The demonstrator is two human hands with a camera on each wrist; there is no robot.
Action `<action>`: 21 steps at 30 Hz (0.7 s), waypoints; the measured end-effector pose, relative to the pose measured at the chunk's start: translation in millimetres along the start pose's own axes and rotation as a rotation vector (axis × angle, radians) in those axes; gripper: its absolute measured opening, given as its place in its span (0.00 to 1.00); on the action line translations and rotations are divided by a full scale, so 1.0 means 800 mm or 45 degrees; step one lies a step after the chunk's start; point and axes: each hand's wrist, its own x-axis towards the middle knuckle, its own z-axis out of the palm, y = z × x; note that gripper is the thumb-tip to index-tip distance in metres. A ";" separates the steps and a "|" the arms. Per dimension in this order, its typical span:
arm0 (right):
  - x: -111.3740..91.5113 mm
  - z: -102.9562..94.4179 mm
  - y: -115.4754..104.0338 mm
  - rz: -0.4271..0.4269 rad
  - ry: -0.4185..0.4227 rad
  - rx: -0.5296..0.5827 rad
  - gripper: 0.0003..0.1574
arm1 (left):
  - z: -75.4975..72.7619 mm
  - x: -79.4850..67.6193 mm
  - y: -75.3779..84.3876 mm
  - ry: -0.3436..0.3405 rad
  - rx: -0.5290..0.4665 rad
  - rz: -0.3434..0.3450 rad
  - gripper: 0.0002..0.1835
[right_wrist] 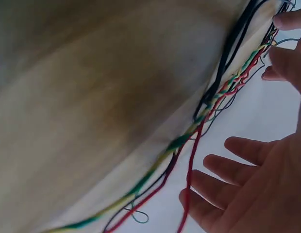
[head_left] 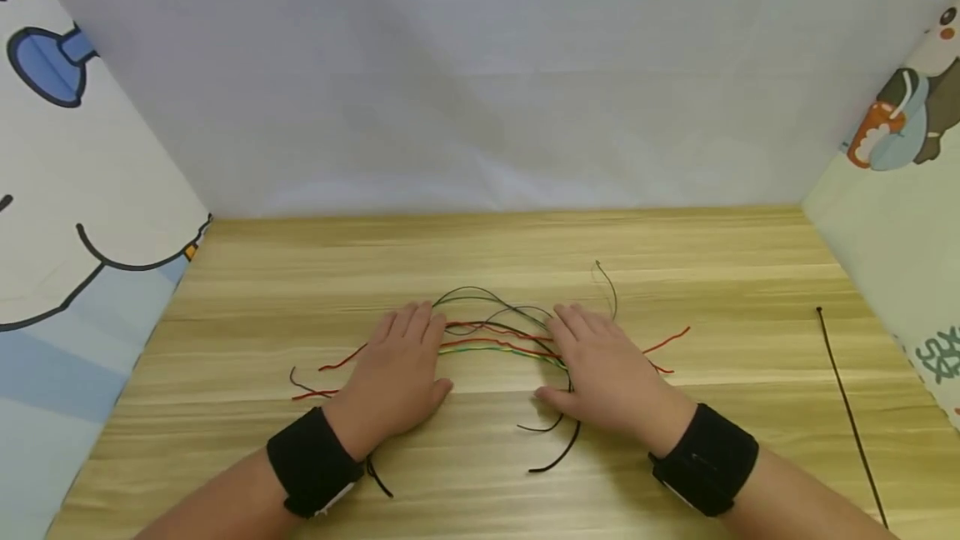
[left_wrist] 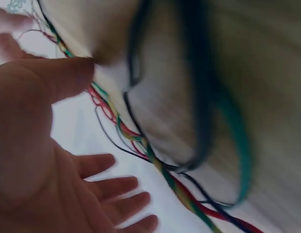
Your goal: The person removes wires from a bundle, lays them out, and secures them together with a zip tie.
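Several loose electrical wires lie across the wooden table: red wires [head_left: 498,343], a green-and-yellow wire [head_left: 480,349] and black wires [head_left: 573,444]. Over their left part my left hand [head_left: 395,373] lies palm down, fingers straight. My right hand [head_left: 611,373] covers their right part the same way, thumb pointing inward. Between the hands the wires bow slightly away from me. Red ends stick out beyond both hands. In the left wrist view the green-and-yellow wire [left_wrist: 165,179] runs past my extended fingers. The right wrist view shows a red wire [right_wrist: 190,170] crossing near the fingertips.
A long thin black strip with a small head, like a cable tie [head_left: 851,415], lies on the table [head_left: 750,290] at the right. A white backdrop [head_left: 487,90] stands behind, with cartoon-printed panels on the left [head_left: 82,165] and right [head_left: 892,215].
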 end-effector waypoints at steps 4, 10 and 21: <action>-0.001 0.005 0.006 0.033 -0.033 -0.005 0.55 | -0.011 0.005 0.000 -0.062 0.030 -0.064 0.36; 0.013 0.003 0.016 0.043 -0.065 0.012 0.54 | -0.018 0.015 -0.008 -0.171 -0.016 -0.146 0.31; 0.031 0.003 0.035 0.079 -0.182 0.066 0.15 | -0.010 0.020 -0.021 -0.232 -0.004 -0.200 0.09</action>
